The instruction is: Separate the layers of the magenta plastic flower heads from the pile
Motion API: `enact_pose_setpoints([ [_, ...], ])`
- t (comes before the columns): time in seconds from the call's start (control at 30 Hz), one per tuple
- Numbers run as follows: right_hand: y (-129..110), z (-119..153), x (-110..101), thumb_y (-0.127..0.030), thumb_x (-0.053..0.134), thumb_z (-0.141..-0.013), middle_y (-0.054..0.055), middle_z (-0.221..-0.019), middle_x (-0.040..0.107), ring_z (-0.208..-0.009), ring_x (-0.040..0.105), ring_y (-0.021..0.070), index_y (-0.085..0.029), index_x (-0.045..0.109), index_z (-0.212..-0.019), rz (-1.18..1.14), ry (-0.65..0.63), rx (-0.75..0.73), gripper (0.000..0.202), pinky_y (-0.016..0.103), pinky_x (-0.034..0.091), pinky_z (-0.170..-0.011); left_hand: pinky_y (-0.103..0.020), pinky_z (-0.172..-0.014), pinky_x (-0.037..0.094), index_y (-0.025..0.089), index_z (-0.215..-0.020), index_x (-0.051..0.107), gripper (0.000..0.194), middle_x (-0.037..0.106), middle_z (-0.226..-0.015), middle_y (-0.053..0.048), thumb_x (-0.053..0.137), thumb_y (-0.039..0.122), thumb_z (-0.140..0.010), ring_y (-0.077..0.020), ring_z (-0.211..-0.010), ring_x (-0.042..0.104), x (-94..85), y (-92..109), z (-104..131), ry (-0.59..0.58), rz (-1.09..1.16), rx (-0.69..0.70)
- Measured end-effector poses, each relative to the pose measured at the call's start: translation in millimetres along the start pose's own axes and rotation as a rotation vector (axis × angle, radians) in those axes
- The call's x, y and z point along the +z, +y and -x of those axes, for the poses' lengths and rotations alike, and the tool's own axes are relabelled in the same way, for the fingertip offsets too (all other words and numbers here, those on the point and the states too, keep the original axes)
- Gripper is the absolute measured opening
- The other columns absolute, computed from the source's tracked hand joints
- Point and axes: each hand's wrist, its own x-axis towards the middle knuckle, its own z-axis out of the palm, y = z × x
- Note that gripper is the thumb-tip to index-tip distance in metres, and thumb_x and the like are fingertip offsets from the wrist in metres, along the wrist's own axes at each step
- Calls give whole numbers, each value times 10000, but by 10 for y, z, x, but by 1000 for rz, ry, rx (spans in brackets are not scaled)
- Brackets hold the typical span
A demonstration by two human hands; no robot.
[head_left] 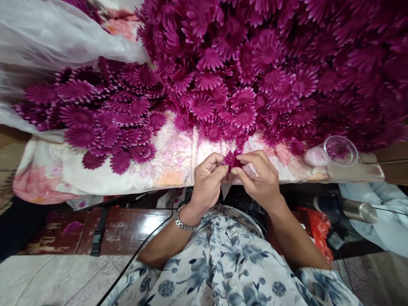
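Both my hands pinch one small magenta fabric flower (231,159) at the near edge of a table. My left hand (208,182), with a metal watch on its wrist, grips the flower's left side. My right hand (260,178) grips its right side with thumb and fingertips. Just beyond the hands lies a huge heap of the same magenta flowers (242,72), spread over a floral cloth (172,163).
A clear plastic cup (334,153) lies on its side at the right edge of the cloth. A clear plastic bag (47,38) covers the far left. Below the table are a dark wooden box (95,229), a red bag (318,229), a metal cylinder (357,210) and a black cable.
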Motion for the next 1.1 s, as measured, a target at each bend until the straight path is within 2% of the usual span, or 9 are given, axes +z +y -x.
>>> enact_pose_setpoints([
  [0.1, 15, -17, 33, -236, 639, -816, 23, -776, 568, -726, 561, 136, -161, 570, -963, -27, -37, 54, 179, 285, 501, -669, -155, -458, 325, 180, -788, 621, 188, 592, -561, 61, 687, 148, -615, -50, -484, 466, -12, -15, -16, -15, 24, -41],
  [0.17, 16, -9, 34, -225, 635, -816, 15, -792, 556, -735, 556, 130, -170, 560, -988, -49, -54, 83, 195, 278, 496, -673, -166, -497, 385, 173, -907, 655, 286, 646, -624, 35, 693, 162, -624, -65, -528, 526, -24, -25, -29, -45, 47, -89],
  [0.23, 8, 0, 16, -238, 640, -811, 18, -817, 555, -752, 558, 134, -179, 562, -992, -62, -62, 110, 206, 283, 494, -682, -199, -588, 460, 156, -948, 679, 320, 683, -688, 5, 697, 167, -628, -90, -603, 586, -30, -36, -35, -79, 69, -124],
  [0.3, 2, 3, -10, -268, 649, -806, 28, -844, 569, -787, 568, 145, -186, 575, -983, -73, -79, 130, 208, 298, 495, -704, -230, -645, 494, 154, -935, 698, 306, 700, -716, -8, 702, 163, -629, -108, -638, 612, -27, -48, -29, -102, 74, -118],
  [0.5, 52, -18, -24, -292, 632, -822, 34, -801, 572, -784, 567, 160, -184, 585, -889, 3, -59, 76, 135, 316, 499, -708, -250, -666, 522, 172, -891, 739, 260, 710, -705, -6, 724, 153, -632, -111, -621, 620, -21, -93, 14, -129, 53, -64],
  [0.73, 62, 35, 42, -199, 602, -839, 21, -753, 563, -741, 569, 146, -196, 577, -848, 63, 9, 10, 27, 287, 508, -652, -266, -694, 544, 180, -921, 743, 322, 734, -766, -25, 786, 169, -602, -129, -677, 651, -67, -190, 14, -128, 77, -37],
  [0.97, 83, 93, 121, -119, 573, -835, 58, -730, 598, -722, 556, 166, -159, 571, -841, 252, 78, -105, 40, 291, 496, -649, -267, -672, 543, 180, -903, 750, 276, 721, -714, -10, 786, 236, -635, -128, -647, 639, -36, -202, 22, -124, 56, -25],
  [1.1, 80, 96, 149, -105, 535, -846, 49, -715, 584, -715, 546, 168, -173, 553, -852, 256, 123, -103, 71, 291, 481, -650, -293, -738, 549, 178, -894, 753, 267, 742, -778, -25, 783, 248, -638, -152, -723, 663, -19, -195, 24, -131, 70, -28],
])
